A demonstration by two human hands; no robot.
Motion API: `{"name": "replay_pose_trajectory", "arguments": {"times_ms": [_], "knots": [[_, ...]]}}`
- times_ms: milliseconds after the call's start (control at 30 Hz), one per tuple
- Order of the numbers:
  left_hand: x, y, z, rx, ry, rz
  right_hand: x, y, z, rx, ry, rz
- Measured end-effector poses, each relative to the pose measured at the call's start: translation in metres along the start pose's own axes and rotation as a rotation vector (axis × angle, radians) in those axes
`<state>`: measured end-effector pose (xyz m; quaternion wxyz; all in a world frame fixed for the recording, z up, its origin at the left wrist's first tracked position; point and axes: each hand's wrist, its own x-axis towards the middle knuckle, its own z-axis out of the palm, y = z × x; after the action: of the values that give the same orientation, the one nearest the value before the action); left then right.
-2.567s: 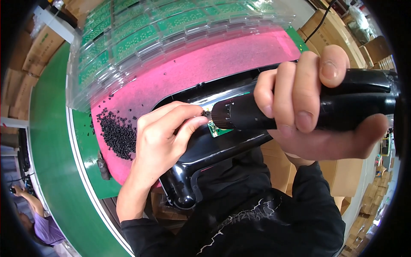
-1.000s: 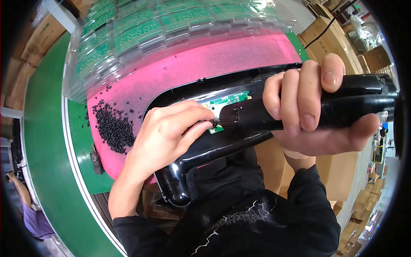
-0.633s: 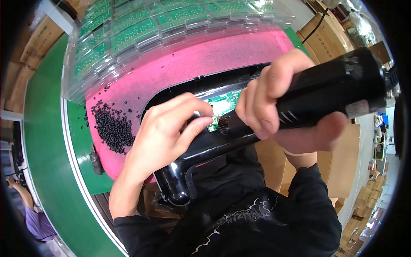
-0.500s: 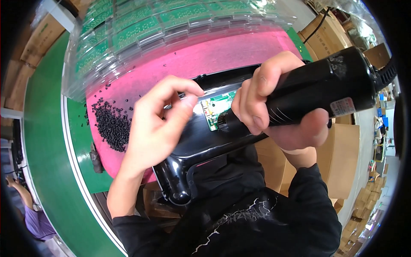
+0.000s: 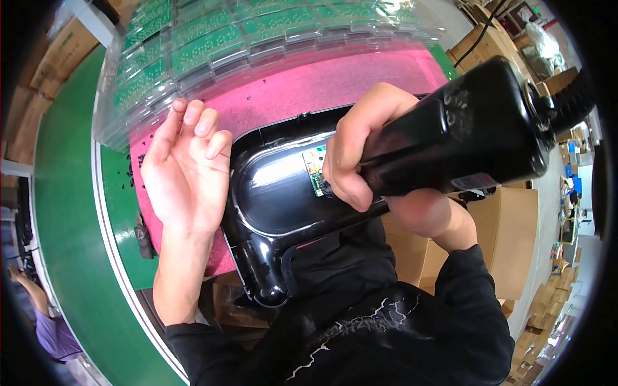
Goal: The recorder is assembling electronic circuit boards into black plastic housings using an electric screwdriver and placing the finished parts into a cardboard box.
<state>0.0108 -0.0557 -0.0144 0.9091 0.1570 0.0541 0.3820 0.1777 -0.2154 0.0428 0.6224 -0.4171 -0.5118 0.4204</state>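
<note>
My right hand (image 5: 353, 145) is wrapped round a thick black electric screwdriver (image 5: 450, 138). The tool tilts down to the left, its tip by a small green circuit board (image 5: 313, 168) and partly behind my fingers. That board lies inside a glossy black plastic housing (image 5: 277, 209) with a rounded stub at its near left. Left of the housing, my left hand (image 5: 190, 170) is raised palm up, fingers loosely bent and apart, with nothing visible in it. It hides most of the pile of small black screws; a few loose screws (image 5: 131, 168) show beside it.
A pink mat (image 5: 283, 96) covers the green table (image 5: 129, 257). Clear plastic trays of green circuit boards (image 5: 257, 29) are stacked at the back. Cardboard boxes (image 5: 515, 235) stand to the right. At the far left a person in a purple sleeve (image 5: 55, 334) is partly visible.
My left hand has moved left, away from the circuit board, and opened to palm up over the screws. The screwdriver's body has swung nearer and left, with my right hand still round it.
</note>
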Motion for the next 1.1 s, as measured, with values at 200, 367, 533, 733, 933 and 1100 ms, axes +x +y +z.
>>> {"name": "replay_pose_trajectory", "arguments": {"times_ms": [200,367,533,733,933,1100], "knots": [[-0.009,-0.020,0.016,0.623,-0.065,0.073,0.001,-0.003,0.008,0.040,0.098,0.037],[-0.018,-0.030,0.028,1.658,-0.305,0.401,0.000,-0.001,0.001,0.064,0.094,-0.028],[-0.016,-0.023,0.014,1.980,-0.423,0.335,-0.005,0.000,0.000,0.003,0.153,-0.068],[-0.021,-0.028,0.016,2.217,-0.518,0.391,0.003,-0.012,-0.013,-0.101,0.133,-0.171],[-0.023,-0.025,0.014,2.340,-0.598,0.379,0.022,-0.008,-0.019,-0.155,0.240,-0.180],[-0.024,-0.028,0.016,2.374,-0.575,0.383,0.025,0.002,-0.020,-0.134,0.275,-0.167]]}}
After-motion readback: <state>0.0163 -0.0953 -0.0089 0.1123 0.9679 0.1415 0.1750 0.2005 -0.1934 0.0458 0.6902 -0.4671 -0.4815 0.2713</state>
